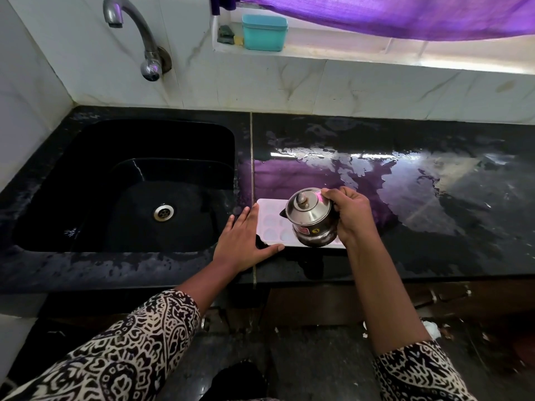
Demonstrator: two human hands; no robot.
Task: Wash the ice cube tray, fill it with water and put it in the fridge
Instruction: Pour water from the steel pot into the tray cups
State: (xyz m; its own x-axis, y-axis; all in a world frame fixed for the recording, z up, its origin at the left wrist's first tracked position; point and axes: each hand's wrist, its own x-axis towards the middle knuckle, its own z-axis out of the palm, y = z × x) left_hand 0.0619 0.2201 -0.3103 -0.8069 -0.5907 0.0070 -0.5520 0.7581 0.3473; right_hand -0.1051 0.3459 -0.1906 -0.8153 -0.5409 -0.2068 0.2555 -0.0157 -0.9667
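— What is seen nearest?
— Two patterned sleeves (130,351) are seen at six o'clock, with bare forearms stretched up to the black countertop (434,250).
— How are the hands held?
— The left hand (246,241) is laid flat, fingers straight, against the left end of the white ice cube tray (270,227), the thumb spread along its near edge. The right hand (351,215) is curled around a steel kettle (311,218); its handle is hidden.
— Where is the tray placed?
— It is set flat on the countertop near the front edge, at three o'clock of the sink (86,157). The kettle is held tilted above the tray's right part, lid on, spout turned to nine o'clock. Whether water is being poured cannot be told.
— What is found farther back?
— The countertop is seen wet and shiny at one o'clock of the tray. A curved tap (136,33) is fixed to the tiled wall (231,82) at eleven o'clock, and a teal box (265,31) is kept on the window ledge (318,50) at twelve o'clock, under a purple curtain (405,15).
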